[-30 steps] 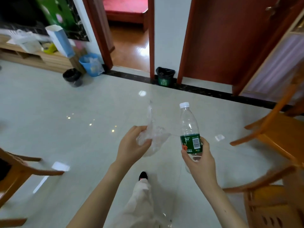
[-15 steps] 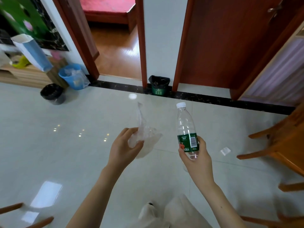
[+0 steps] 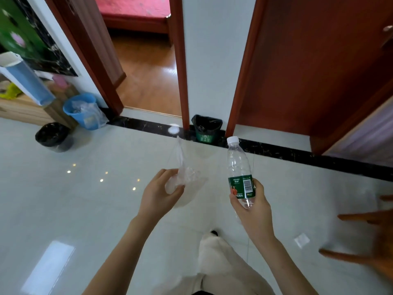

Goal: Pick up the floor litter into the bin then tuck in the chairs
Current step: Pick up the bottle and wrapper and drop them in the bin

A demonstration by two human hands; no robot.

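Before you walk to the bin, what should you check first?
1. Bag held in left hand: ok, fingers curl round it.
2. Bottle held in right hand: ok, cap on.
3. Green bin open on top: ok, no lid seen.
4. Floor up to the bin: ok, nothing lies in the way.
5. Room inside the bin: cannot tell.
6. All litter picked up: not ok, a paper scrap lies on the floor near the chair.
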